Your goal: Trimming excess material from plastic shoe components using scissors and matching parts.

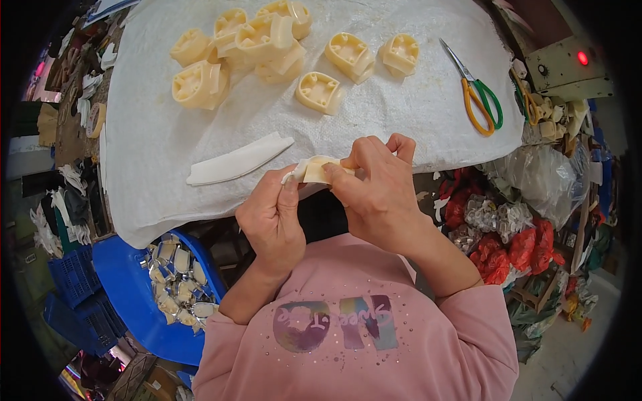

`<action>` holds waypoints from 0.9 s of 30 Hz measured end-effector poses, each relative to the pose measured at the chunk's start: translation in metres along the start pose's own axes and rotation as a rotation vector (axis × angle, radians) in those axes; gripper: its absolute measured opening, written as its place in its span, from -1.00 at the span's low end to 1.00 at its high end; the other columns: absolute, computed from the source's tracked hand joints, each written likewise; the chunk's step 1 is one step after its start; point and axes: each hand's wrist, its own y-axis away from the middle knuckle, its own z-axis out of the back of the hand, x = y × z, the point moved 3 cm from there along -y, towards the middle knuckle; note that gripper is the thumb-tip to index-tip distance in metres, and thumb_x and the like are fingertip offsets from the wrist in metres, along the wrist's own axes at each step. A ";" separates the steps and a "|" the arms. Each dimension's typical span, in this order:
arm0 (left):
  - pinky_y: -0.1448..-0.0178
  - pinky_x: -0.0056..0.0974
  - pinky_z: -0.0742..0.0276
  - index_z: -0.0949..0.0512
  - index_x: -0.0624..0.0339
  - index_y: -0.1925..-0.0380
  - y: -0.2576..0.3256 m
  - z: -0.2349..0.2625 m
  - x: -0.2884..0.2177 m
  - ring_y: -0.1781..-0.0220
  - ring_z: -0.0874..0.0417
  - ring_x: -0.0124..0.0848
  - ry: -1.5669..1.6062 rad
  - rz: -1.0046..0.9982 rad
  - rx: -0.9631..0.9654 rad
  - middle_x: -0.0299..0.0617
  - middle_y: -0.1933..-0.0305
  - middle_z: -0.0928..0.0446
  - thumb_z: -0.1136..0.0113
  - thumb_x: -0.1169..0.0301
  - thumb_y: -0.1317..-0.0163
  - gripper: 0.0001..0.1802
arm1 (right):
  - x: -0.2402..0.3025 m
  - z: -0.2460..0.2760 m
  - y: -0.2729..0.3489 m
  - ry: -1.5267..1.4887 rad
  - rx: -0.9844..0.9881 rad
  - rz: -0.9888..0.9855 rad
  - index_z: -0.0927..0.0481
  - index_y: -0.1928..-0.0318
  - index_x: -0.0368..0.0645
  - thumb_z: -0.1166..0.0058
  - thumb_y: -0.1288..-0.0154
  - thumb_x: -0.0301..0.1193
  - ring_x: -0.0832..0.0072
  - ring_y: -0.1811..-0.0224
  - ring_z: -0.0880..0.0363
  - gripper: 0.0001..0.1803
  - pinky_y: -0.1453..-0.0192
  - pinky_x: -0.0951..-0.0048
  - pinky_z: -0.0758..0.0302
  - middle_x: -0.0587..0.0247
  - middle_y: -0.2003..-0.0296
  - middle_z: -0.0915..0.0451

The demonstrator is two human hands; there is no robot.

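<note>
Just over the near edge of the white cloth (154, 134), a cream plastic moulded part (319, 170) w/ a white strip (291, 175) at its left end is pinched between both hands. The left hand (271, 217) is closed on the part's left end, thumb and forefinger clamped where the strip sticks out; the right hand (378, 194) is closed over the part's right end, fingers curled on top, so most of the part is hidden. Long axis of the part is seen running roughly left-right, from one grip to the other. Neither hand is clearly nearer; the part is shared approx. equally, w/ the right covering more of it.

Ahead-left of the grips, a loose long white strip (237, 160) is laid flat on the cloth, its long axis slanted, near end toward the left hand. Further ahead, well apart from the hands, a heap of like cream parts (267, 47) is spread. Ahead-right, orange-and-green-handled scissors (478, 93) are laid near the cloth's right edge, closer to the right hand.

Bare cloth is left between the grips and the heap. Below-left of the left hand, a blue tub (127, 287) w/ foil-wrapped pieces is seen under the table edge; right of the right hand, clear and red bags (521, 227) are piled.
</note>
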 end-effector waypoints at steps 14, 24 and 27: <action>0.14 -0.30 -0.52 -0.46 0.48 0.01 -0.006 -0.003 -0.017 0.24 -0.61 -0.32 -0.485 -0.277 0.335 -0.04 0.24 -0.56 0.08 0.50 -0.35 -0.70 | -0.015 -0.018 0.010 -0.026 -0.036 0.048 -0.46 0.27 -0.04 -0.12 0.09 -0.54 0.36 0.41 -0.35 -0.71 0.16 0.18 -0.07 0.27 0.49 -0.26; -0.16 -0.29 -0.34 -0.18 0.34 -0.29 -0.009 -0.004 0.021 -0.15 -0.39 -0.35 0.558 0.393 0.664 -0.13 -0.20 -0.32 0.24 0.03 -0.41 -0.35 | -0.023 -0.012 0.012 -0.178 -0.168 0.186 -0.56 0.21 0.08 -0.15 0.11 -0.54 0.34 0.25 -0.33 -0.63 0.08 0.11 -0.11 0.31 0.32 -0.42; 0.01 -0.32 -0.36 -0.10 0.29 -0.30 -0.006 -0.010 0.024 0.04 -0.40 -0.43 0.751 0.532 0.784 -0.16 -0.12 -0.34 0.19 -0.07 -0.36 -0.27 | -0.019 -0.008 0.009 -0.280 -0.170 0.180 -0.55 0.22 0.07 -0.18 0.13 -0.52 0.32 0.25 -0.33 -0.64 0.06 0.13 -0.13 0.30 0.33 -0.41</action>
